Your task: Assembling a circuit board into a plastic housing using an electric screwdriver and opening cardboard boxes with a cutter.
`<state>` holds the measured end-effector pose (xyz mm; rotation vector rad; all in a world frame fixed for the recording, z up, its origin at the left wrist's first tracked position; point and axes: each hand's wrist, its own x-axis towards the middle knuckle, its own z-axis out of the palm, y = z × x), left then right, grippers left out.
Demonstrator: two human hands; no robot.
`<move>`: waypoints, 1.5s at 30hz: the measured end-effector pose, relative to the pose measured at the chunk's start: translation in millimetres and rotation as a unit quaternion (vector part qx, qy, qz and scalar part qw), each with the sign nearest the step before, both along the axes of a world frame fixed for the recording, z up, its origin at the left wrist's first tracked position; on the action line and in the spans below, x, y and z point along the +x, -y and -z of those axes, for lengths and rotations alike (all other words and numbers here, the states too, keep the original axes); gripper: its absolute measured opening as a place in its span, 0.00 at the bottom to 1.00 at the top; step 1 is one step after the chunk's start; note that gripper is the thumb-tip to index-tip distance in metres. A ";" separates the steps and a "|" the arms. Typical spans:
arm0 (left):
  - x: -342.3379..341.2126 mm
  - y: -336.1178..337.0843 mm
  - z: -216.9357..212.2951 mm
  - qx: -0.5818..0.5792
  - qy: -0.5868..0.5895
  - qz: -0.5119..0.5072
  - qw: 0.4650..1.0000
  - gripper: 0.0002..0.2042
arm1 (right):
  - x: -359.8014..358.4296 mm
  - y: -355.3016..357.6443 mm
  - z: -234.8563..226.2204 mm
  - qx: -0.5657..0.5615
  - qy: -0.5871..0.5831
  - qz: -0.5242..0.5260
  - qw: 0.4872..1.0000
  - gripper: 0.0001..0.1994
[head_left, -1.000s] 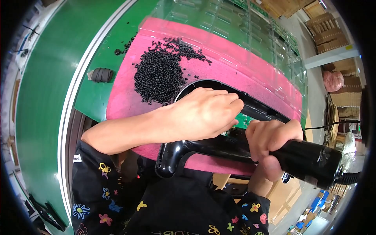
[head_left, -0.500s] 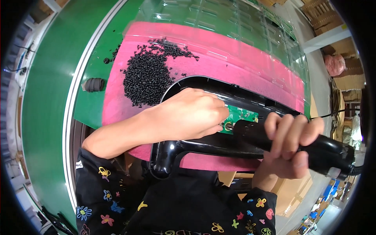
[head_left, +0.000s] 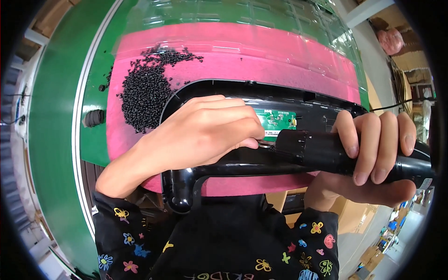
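Note:
A black electric screwdriver (head_left: 322, 150) lies nearly level in my right hand (head_left: 373, 151), fingers wrapped over its barrel and thumb along the underside. Its short metal bit (head_left: 267, 144) points left and meets the fingertips of my left hand (head_left: 210, 130). Those fingers are pinched together; whatever small thing they hold is hidden. Both hands are over a long black plastic housing (head_left: 224, 87), lying hollow side up with a bent leg at its near left. Inside it sits a green circuit board (head_left: 278, 122), partly covered by my left hand and the screwdriver.
A heap of small black screws (head_left: 145, 95) lies on the pink mat (head_left: 205, 51), left of the housing. Beyond is a clear plastic tray (head_left: 224, 45). A dark rolled strip (head_left: 94, 118) rests on the green table (head_left: 58, 116). A black cable (head_left: 396, 104) runs at the right.
My view has shifted, so the table things appear further left. The screwdriver looks raised off the board, its bit now at my left fingertips. My right thumb has straightened along the barrel.

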<state>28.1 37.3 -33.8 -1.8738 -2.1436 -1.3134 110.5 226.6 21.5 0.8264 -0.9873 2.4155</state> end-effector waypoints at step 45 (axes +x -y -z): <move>-22.9 7.9 -10.4 0.038 -0.050 -0.200 0.978 0.09 | -4.3 -43.9 -2.4 0.268 0.042 -0.025 0.962 0.28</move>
